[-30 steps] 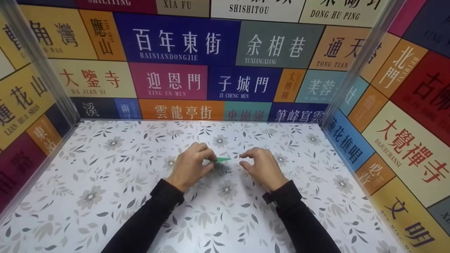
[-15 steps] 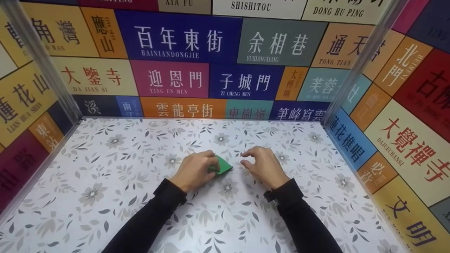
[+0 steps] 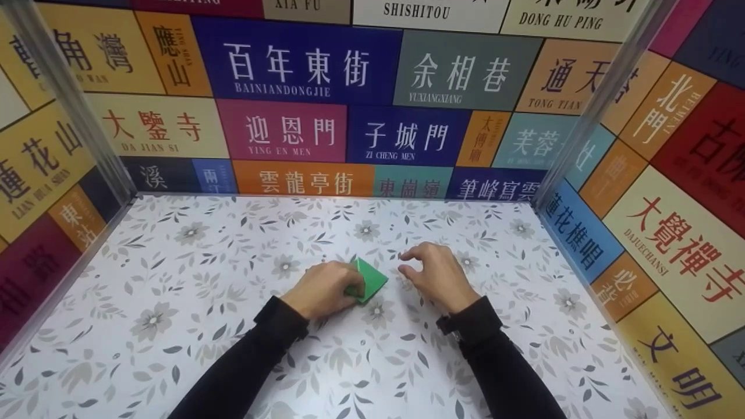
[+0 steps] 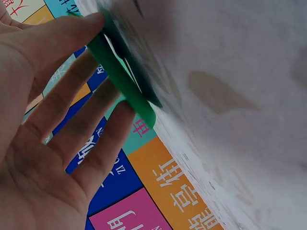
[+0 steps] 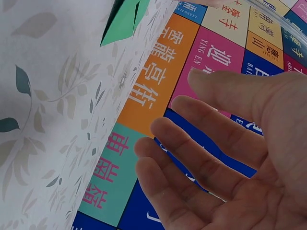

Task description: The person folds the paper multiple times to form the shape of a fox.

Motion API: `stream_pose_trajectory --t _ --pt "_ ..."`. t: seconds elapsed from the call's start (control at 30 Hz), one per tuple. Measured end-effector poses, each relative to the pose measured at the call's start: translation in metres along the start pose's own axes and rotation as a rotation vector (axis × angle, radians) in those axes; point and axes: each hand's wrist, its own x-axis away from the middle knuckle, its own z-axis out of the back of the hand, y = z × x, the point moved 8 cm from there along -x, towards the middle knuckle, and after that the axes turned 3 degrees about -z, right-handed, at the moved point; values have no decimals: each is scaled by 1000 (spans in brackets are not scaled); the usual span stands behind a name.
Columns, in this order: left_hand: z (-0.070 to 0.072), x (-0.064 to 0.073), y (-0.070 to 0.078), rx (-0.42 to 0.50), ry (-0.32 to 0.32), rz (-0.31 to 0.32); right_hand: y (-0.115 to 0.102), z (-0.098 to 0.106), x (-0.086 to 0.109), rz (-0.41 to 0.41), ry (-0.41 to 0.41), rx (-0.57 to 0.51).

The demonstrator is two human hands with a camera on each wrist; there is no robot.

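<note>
A small piece of folded green paper (image 3: 372, 279) lies low over the floral tabletop, its pointed end turned toward the right. My left hand (image 3: 326, 288) pinches its left side; in the left wrist view the thumb and fingers are on the paper (image 4: 125, 86), which has a gap between its layers. The right hand (image 3: 439, 276) is just right of the paper and does not touch it. Its fingers are loosely bent and hold nothing, as the right wrist view of that hand (image 5: 216, 163) shows. Part of the paper is hidden by my left fingers.
The white tabletop (image 3: 174, 355) carries a grey leaf and flower print. Colourful panels with printed characters (image 3: 291, 64) stand along the back and both sides. Clear strips (image 3: 573, 122) run down the two back corners.
The green paper has turned from nearly edge-on to show a broad face, and it has come slightly nearer. My left hand has turned and lowered with it. The right hand has hardly moved.
</note>
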Motion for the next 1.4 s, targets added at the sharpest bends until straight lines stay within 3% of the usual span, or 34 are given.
stream_pose_trajectory --t 0.23,0.57,0.87,1.17,1.4 --pt "-5 3 -2 14 -83 -11 0 -2 -1 -8 -6 15" --pt "-6 2 -3 42 -130 -38 1 -5 0 -27 -12 21" --pt "8 0 -5 44 -63 -34 -3 -9 2 24 -8 30" --pt "20 5 -16 74 24 72 -7 -11 2 52 6 43" --pt "14 4 -17 77 50 116 -10 -13 2 63 6 32"
